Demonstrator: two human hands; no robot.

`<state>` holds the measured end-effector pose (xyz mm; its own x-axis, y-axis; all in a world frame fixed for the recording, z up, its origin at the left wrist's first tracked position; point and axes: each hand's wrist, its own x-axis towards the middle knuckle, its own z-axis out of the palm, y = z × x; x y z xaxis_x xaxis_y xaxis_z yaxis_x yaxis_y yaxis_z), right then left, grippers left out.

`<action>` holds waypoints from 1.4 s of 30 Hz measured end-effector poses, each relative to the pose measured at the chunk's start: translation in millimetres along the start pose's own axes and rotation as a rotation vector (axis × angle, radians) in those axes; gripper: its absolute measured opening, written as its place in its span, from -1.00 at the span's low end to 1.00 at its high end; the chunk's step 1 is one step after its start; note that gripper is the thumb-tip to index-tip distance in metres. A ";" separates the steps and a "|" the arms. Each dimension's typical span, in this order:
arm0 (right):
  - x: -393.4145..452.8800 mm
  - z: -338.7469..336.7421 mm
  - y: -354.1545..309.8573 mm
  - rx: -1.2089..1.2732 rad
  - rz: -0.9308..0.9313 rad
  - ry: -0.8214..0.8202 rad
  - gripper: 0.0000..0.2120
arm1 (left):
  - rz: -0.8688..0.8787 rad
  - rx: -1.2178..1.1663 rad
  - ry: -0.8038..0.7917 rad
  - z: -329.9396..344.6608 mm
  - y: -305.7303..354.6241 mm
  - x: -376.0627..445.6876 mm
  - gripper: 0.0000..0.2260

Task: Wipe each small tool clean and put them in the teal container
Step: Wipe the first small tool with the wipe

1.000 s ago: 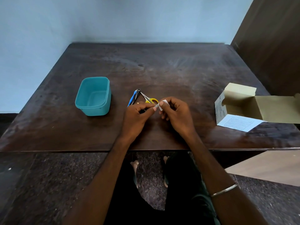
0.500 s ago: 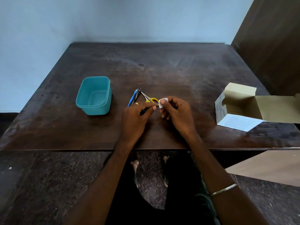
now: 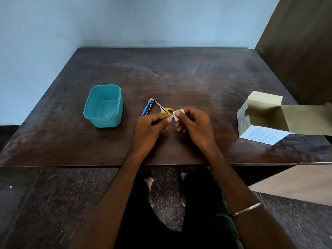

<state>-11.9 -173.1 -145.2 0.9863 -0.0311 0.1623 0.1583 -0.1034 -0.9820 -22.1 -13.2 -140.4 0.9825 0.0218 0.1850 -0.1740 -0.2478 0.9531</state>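
Both hands work close together above the middle of the dark wooden bench (image 3: pixel 179 78). The left hand (image 3: pixel 149 130) is curled nearly closed, thumb and forefinger pinching a thin dark tool (image 3: pixel 162 120); most of that tool is hidden inside the grip, so its kind cannot be told. The right hand (image 3: pixel 195 126) is also mostly closed, its thumb and fingers pinching a small white wipe (image 3: pixel 177 115) folded around the tool's tip, right where the two thumbs nearly meet.

Just beyond the hands a little cluster of tools lies on the bench: a pair of small scissors with yellow handles (image 3: pixel 166 110), partly hidden by the fingers, and beside it a blue-handled tool (image 3: pixel 146 109) touching some thin dark ones (image 3: pixel 151 104).

The teal container (image 3: pixel 103 121) stands upright and open to the left of the tools, near but apart from them, with nothing in it. An open cardboard box (image 3: pixel 258 121) lies well to the right.
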 end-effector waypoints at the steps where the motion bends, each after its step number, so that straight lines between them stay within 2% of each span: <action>1: -0.3 0.0 0.2 -0.003 -0.001 -0.002 -0.84 | 0.002 0.005 -0.001 0.0 0.7 -0.6 -0.89; 6: 0.6 -0.1 1.4 -0.010 -0.001 -0.018 -0.90 | 0.005 0.003 -0.001 0.4 -0.7 -0.3 -0.90; 15: -1.2 -0.8 -1.4 -0.006 -0.006 -0.032 -0.86 | -0.003 -0.021 -0.013 0.1 -3.3 1.1 -0.91; 19: -1.2 -1.6 -2.9 0.024 -0.021 -0.058 -0.86 | -0.051 -0.110 -0.028 -0.3 -1.0 1.6 -0.92; 22: -1.4 -2.7 -4.4 0.036 -0.053 -0.088 -0.90 | -0.104 -0.198 -0.072 -4.9 -0.2 2.8 -0.90; 26: -1.7 -6.6 -6.2 0.067 -0.082 -0.179 -0.86 | -0.135 -0.291 -0.139 -11.9 0.2 2.7 -0.90; 30: -3.1 -10.3 -7.6 0.152 -0.058 -0.236 -0.87 | -0.115 -0.282 -0.163 -15.0 -0.9 3.0 -0.91; 39: -2.7 -10.2 -5.5 0.198 -0.041 -0.150 -0.89 | 0.044 -0.157 -0.077 -5.2 -0.4 0.8 -0.88; 42: -2.3 -10.3 -5.2 0.192 -0.059 -0.120 -0.90 | -0.011 -0.197 -0.020 -6.5 0.7 -0.8 -0.88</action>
<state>-15.4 -182.7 -139.5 0.9718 0.0892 0.2184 0.2105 0.0896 -0.9735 -23.5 -7.1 -138.4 0.9853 0.0041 0.1710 -0.1706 -0.0536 0.9839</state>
